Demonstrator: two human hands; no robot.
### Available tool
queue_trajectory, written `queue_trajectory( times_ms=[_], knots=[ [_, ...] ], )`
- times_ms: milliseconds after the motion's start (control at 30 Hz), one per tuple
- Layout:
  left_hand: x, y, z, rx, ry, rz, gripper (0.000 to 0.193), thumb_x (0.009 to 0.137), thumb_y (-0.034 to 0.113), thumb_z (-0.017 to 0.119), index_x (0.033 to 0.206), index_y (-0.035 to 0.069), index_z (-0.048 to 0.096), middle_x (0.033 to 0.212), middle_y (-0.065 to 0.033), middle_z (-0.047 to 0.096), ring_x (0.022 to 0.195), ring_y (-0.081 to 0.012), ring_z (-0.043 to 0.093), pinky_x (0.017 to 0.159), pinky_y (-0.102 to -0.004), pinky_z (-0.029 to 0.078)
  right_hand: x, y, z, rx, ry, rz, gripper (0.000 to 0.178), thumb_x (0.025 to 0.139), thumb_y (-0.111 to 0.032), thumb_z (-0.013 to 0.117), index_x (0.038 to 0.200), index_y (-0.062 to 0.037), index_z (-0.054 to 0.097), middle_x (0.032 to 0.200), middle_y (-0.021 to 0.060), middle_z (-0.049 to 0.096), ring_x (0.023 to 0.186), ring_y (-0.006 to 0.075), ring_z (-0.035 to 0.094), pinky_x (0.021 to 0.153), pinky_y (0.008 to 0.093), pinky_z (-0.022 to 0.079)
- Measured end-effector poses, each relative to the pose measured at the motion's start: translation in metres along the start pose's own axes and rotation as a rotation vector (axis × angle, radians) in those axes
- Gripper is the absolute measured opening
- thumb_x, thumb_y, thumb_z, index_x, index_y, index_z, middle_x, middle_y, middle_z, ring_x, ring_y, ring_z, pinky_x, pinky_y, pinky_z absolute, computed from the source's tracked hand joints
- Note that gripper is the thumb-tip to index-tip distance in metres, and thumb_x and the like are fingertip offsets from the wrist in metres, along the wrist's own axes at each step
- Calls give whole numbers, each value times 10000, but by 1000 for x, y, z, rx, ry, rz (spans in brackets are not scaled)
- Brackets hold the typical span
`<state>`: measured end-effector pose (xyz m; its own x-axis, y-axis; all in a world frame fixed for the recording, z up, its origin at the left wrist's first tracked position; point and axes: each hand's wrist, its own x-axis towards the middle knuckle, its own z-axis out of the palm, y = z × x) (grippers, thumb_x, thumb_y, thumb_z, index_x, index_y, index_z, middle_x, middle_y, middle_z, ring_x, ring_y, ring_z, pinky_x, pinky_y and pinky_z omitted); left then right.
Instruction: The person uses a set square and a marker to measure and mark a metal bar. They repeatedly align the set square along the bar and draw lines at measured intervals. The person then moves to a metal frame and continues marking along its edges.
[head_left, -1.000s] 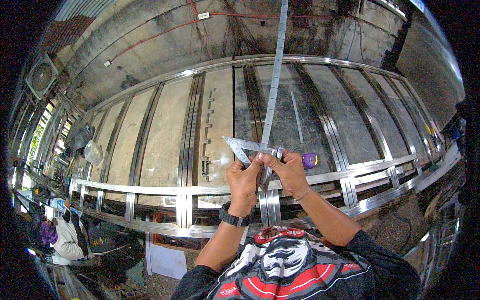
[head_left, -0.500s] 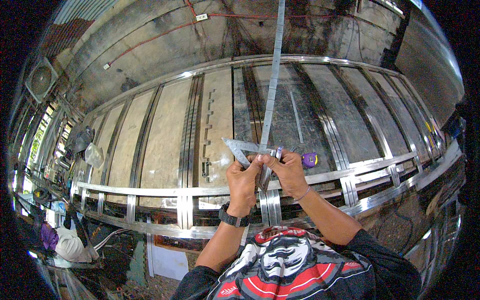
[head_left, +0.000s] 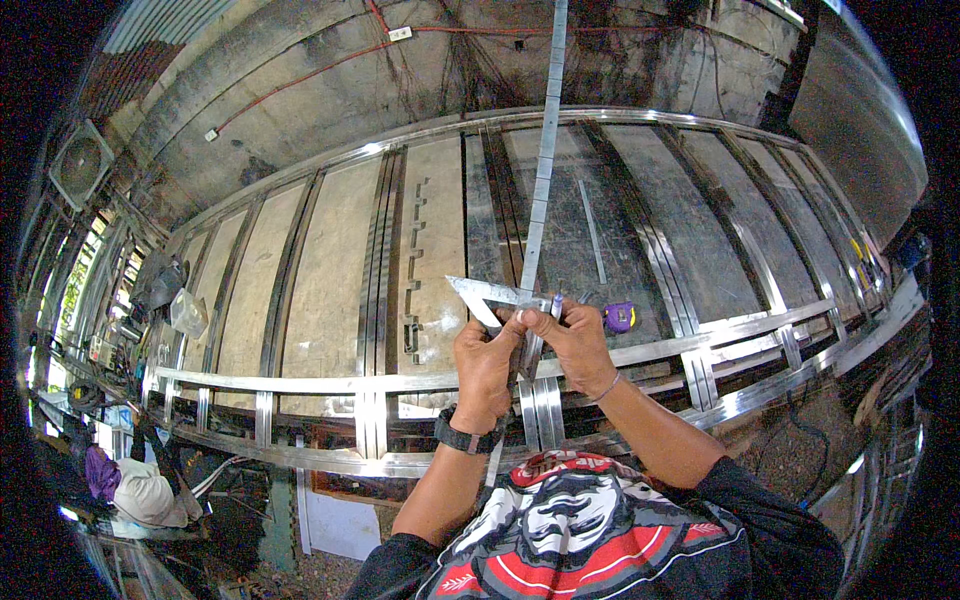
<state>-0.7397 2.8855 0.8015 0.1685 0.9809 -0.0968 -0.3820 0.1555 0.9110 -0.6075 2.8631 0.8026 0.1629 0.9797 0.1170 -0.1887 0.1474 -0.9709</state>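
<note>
My left hand [head_left: 484,362] is closed on a silver metal set square [head_left: 494,291], its pointed end sticking out to the left. Under the square lies a long, narrow metal bar [head_left: 543,185] with dark cross lines at even spaces, running from my hands away past the top edge. My right hand [head_left: 578,348] grips this bar close to its near end, the thumbs almost meeting. A slim pen-like marker [head_left: 557,302] stands up between the right fingers. My fingers hide part of the bar and square.
A large metal frame [head_left: 370,382] with several crossbars lies ahead over sheet boards. On it sit a purple tape measure [head_left: 620,317], a thin metal strip [head_left: 592,232] and a notched strip [head_left: 413,265]. A white container [head_left: 188,312] stands left; a wall fan [head_left: 82,165] hangs far left.
The set square has tilted slightly and its face looks brighter, with its near leg now white with glare. Both hands stay almost where they were.
</note>
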Motion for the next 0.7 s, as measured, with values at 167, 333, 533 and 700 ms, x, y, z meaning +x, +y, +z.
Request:
queue_trajectory(
  times_ms=[167, 333, 533, 700],
  knots=[
    [-2, 6, 6, -96, 5, -49, 91, 908, 96, 738, 917, 36, 670, 801, 12, 665, 659, -63, 586, 540, -221, 457, 2, 4, -3, 37, -6, 23, 234, 896, -250, 774, 967, -33, 722, 894, -23, 679, 820, 73, 585, 759, 246, 479],
    [2, -1, 0, -56, 18, -15, 90, 908, 98, 737, 906, 39, 670, 791, 6, 671, 646, -68, 584, 543, -230, 458, 5, 8, -5, -106, 10, -86, 265, 871, -269, 794, 951, -31, 709, 980, 4, 605, 923, 107, 572, 832, 266, 465],
    [4, 0, -1, -59, 55, -63, 59, 902, 75, 725, 943, 65, 684, 840, -4, 702, 697, -87, 617, 616, -248, 482, 5, 8, -11, -188, -51, -224, 274, 926, -293, 724, 1008, -31, 713, 984, 12, 599, 934, 127, 567, 869, 284, 452],
    [0, 11, -2, -119, 30, -70, 83, 893, 63, 725, 952, 55, 667, 834, -37, 708, 677, -134, 656, 583, -280, 534, 7, -18, -35, 59, -77, 177, 470, 1061, -364, 421, 1295, -4, 610, 1009, 15, 675, 923, 82, 585, 849, 272, 468]
  ],
)
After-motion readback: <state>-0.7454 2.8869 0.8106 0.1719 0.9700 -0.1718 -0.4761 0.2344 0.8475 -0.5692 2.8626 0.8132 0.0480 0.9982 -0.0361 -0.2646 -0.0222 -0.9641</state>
